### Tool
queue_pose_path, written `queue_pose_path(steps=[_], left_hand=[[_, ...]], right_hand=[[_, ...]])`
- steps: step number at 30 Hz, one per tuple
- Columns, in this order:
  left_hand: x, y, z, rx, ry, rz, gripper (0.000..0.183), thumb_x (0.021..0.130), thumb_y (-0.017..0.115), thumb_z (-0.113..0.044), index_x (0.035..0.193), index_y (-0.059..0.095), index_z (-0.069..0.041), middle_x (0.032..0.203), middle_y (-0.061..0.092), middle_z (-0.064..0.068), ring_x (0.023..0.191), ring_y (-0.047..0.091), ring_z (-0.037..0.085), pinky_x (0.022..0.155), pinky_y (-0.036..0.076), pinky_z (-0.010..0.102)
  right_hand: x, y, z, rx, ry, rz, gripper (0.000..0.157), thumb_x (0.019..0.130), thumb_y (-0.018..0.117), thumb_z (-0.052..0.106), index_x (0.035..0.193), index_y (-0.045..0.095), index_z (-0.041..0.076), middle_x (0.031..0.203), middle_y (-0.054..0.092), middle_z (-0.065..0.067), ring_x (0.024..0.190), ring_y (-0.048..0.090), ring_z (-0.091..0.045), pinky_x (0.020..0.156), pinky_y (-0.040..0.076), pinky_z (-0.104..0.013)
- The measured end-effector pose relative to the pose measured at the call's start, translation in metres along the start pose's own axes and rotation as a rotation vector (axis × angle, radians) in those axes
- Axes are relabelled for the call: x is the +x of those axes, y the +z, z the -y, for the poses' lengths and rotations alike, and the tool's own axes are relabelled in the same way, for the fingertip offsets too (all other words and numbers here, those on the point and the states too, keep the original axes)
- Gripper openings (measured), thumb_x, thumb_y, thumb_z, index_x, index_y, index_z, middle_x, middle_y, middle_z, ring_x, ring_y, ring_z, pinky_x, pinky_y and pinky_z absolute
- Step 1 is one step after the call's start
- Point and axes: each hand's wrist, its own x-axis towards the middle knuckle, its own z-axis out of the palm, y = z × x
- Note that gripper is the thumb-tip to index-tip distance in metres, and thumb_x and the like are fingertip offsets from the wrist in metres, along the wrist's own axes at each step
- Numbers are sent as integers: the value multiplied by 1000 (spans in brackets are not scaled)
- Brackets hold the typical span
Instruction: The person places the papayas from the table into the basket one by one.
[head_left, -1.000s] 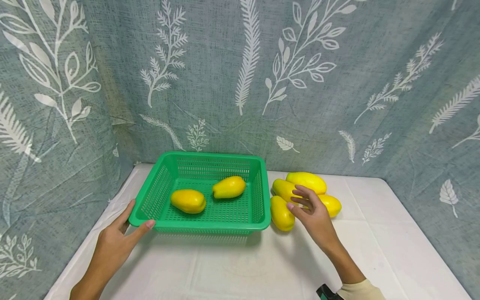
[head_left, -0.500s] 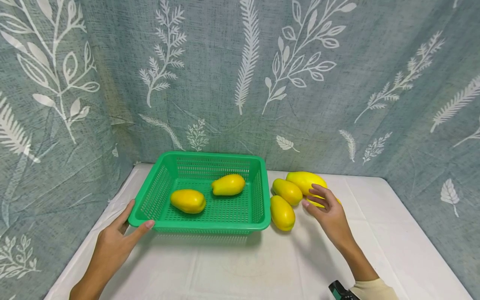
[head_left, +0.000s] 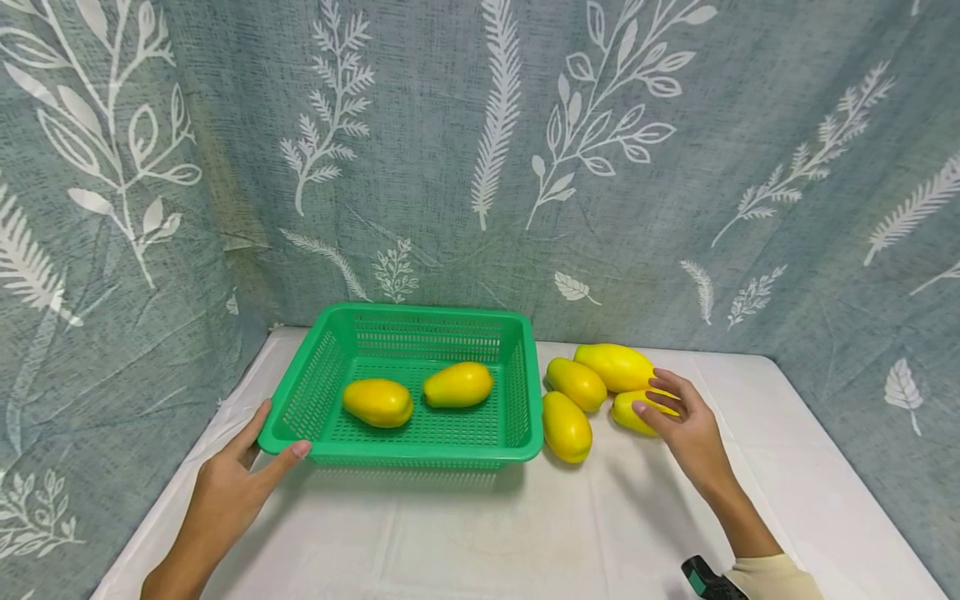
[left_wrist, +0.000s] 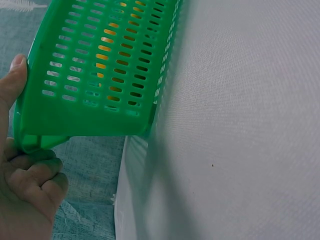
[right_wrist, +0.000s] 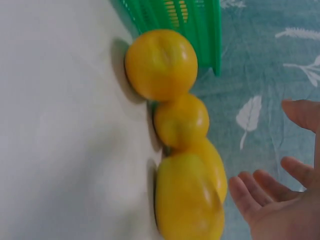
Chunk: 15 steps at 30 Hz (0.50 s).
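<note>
My left hand [head_left: 228, 483] grips the near left corner of a green plastic basket [head_left: 420, 452], thumb on the rim; the left wrist view shows the other fingers curled beneath that rim. Inside the basket lie two yellow papayas, one at left [head_left: 377, 403] and one at right [head_left: 458, 385]. My right hand [head_left: 690, 429] hovers with loosely spread fingers over the rightmost papaya [head_left: 633, 412] outside, partly covering it. In the right wrist view a gap shows between the hand [right_wrist: 280, 200] and the papayas, and nothing is held.
Beside the basket's right wall are more papayas: a near one [head_left: 567, 427], a greenish-yellow one [head_left: 576, 383] and a large one [head_left: 615, 367] at the back. All stand on a white-covered table [head_left: 480, 533]. A leaf-patterned curtain [head_left: 420, 167] encloses the back and sides.
My right hand has moved right, from above the middle papayas to the rightmost one. Inside the basket the right papaya has rolled slightly toward me. My left hand stays at the corner.
</note>
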Motion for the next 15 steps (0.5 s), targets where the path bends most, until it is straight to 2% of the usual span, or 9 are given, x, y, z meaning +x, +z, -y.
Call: queue_pose_path(steps=[7,12,15], left_hand=[[2,0,1,11,0,1,93,103,69,-47,171,11,-22,164,32,32,149,37,54,109,39,70],[2,0,2,27,8,-1,93,103,70,-47,171,12,-20,164,32,33,148,38,55,108,40,68],[2,0,2,31,9,-4,93,103,70,-47,171,13,-19,164,32,33,148,38,55,108,40,68]], right_hand=[[3,-14,-8,-70,67,-17,75,103,73,40,164,39,11,158,48,-21,143,52,-39,92,43,-2],[5,-22,-14,-115,89,-22,78,103,72,42,165,37,10,159,46,-23,143,51,-41,90,40,-1],[7,-26,-18,-137,109,-29,80,102,72,44,165,36,10,160,46,-23,144,50,-41,94,43,-5]])
